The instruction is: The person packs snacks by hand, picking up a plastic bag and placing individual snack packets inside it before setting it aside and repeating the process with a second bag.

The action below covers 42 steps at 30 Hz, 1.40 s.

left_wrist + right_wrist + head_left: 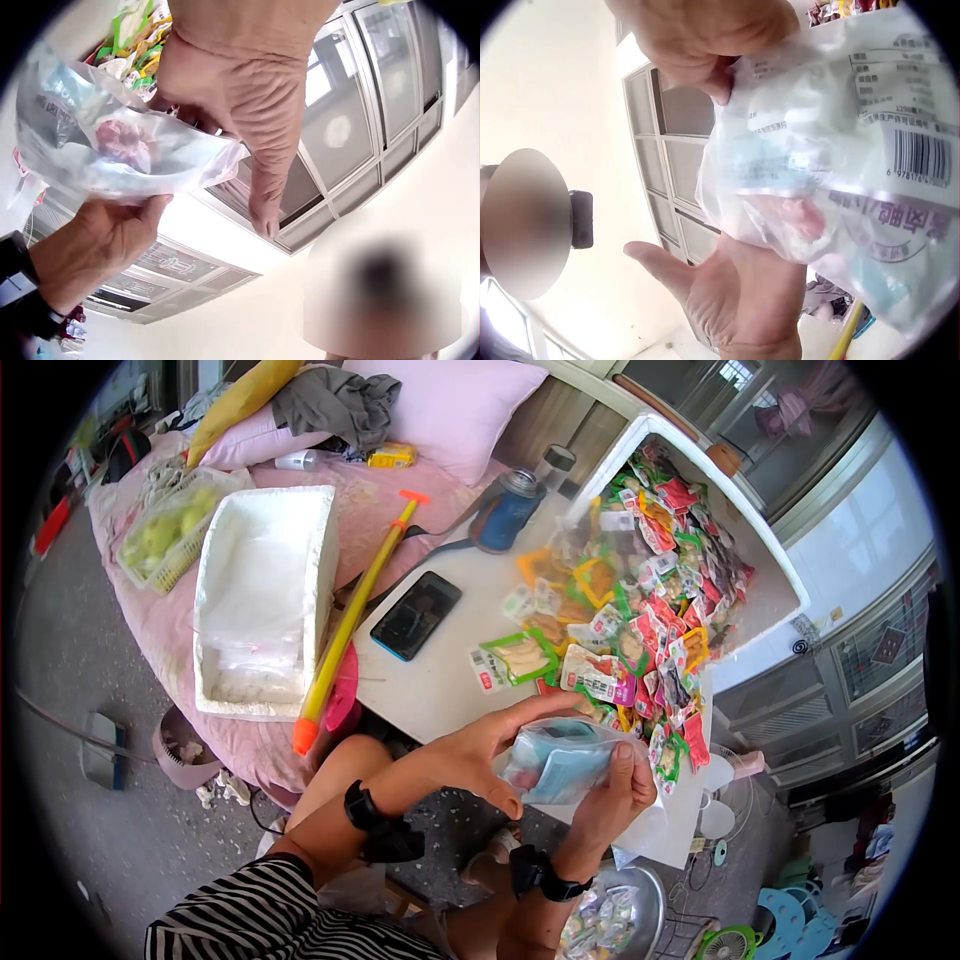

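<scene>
A clear printed plastic bag (pixel 572 768) is held up over the table's near edge. Light blue packets show through it, and a pinkish-red piece (pixel 124 142) lies inside. My right hand (pixel 615 792) pinches the bag's edge, thumb on the near side. At the bag's other end is my left hand (pixel 470 752), its thumb sticking out straight and its fingers reaching along the far side. The right wrist view shows the left palm (pixel 742 300) spread behind the bag, with a barcode and dark print facing the camera. Left fingertips are partly hidden by the bag.
Colourful snack packets (pixel 650 620) spill from a tipped white foam box (pixel 775 575) onto the table. A phone (pixel 416 615), a blue bottle (pixel 507 512) and a yellow tube (pixel 350 630) are to the left. Another foam box (pixel 265 560) rests on the bed. Below stands a metal basin (pixel 652 900) of packets.
</scene>
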Each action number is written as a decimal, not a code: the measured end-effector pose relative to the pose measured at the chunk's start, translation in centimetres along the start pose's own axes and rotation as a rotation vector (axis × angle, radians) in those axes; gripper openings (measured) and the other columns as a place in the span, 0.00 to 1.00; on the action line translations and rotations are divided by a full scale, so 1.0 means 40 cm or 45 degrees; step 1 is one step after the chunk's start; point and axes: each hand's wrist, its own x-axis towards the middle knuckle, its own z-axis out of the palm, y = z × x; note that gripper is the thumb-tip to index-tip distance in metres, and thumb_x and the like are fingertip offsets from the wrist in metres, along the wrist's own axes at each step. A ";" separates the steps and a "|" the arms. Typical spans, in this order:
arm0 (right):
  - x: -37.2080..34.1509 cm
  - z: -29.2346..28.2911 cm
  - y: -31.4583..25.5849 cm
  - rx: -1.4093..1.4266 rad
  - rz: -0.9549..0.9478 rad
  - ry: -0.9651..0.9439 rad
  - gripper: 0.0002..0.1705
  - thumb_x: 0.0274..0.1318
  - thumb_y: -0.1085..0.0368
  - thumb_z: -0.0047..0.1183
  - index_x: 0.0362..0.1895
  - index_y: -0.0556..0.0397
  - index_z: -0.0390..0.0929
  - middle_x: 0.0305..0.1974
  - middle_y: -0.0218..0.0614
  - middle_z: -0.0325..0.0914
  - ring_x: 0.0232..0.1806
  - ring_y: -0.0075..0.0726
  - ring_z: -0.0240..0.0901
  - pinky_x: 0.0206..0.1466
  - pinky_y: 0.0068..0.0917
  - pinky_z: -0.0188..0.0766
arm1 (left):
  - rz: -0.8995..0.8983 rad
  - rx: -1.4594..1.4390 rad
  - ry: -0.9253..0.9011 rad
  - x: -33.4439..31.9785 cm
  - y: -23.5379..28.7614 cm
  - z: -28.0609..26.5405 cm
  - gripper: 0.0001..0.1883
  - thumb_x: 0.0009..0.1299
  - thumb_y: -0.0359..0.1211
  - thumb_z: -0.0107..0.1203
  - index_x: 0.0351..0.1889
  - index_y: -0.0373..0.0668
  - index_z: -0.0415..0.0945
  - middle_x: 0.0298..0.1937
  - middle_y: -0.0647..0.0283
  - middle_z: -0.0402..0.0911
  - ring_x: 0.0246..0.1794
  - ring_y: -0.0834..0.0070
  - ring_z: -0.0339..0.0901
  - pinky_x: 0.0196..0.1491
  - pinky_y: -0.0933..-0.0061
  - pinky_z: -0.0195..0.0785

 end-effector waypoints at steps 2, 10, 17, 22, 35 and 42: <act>-0.002 -0.005 0.013 -0.025 -0.008 0.010 0.08 0.60 0.70 0.54 0.36 0.64 0.81 0.33 0.33 0.79 0.36 0.23 0.69 0.45 0.22 0.65 | -0.067 0.150 0.126 -0.006 -0.046 -0.011 0.46 0.51 0.38 0.74 0.67 0.35 0.62 0.63 0.58 0.70 0.63 0.69 0.67 0.65 0.69 0.56; -0.013 -0.040 0.019 -0.055 0.077 -0.217 0.07 0.57 0.71 0.57 0.37 0.62 0.82 0.37 0.34 0.80 0.40 0.24 0.71 0.49 0.23 0.66 | -0.075 0.303 0.471 -0.009 -0.105 -0.017 0.09 0.66 0.29 0.60 0.43 0.37 0.81 0.31 0.71 0.79 0.25 0.88 0.71 0.22 0.85 0.64; -0.018 -0.033 -0.008 -0.103 0.077 -0.262 0.08 0.55 0.70 0.60 0.37 0.61 0.83 0.34 0.33 0.81 0.36 0.23 0.72 0.47 0.23 0.66 | -0.186 0.313 0.481 -0.015 -0.085 0.004 0.08 0.69 0.32 0.58 0.40 0.38 0.82 0.25 0.73 0.77 0.21 0.90 0.69 0.20 0.86 0.61; -0.016 -0.044 0.041 0.027 0.182 -0.090 0.07 0.56 0.68 0.61 0.36 0.60 0.83 0.31 0.30 0.80 0.33 0.20 0.70 0.43 0.21 0.65 | -0.290 0.085 0.597 -0.009 -0.101 0.005 0.09 0.68 0.32 0.59 0.38 0.35 0.81 0.27 0.66 0.80 0.17 0.85 0.71 0.15 0.83 0.61; -0.007 -0.069 0.057 0.174 0.322 -0.219 0.08 0.57 0.65 0.61 0.34 0.59 0.83 0.30 0.26 0.78 0.30 0.16 0.66 0.37 0.18 0.62 | -0.220 0.041 0.747 -0.005 -0.121 0.014 0.09 0.68 0.34 0.60 0.33 0.35 0.81 0.28 0.70 0.80 0.26 0.88 0.71 0.29 0.84 0.63; -0.018 -0.102 -0.042 -0.115 0.336 -0.612 0.04 0.52 0.73 0.62 0.32 0.61 0.82 0.27 0.32 0.81 0.30 0.17 0.73 0.32 0.19 0.70 | -0.195 0.219 0.532 -0.030 -0.157 -0.017 0.09 0.68 0.34 0.59 0.34 0.35 0.81 0.29 0.63 0.82 0.27 0.80 0.76 0.34 0.79 0.68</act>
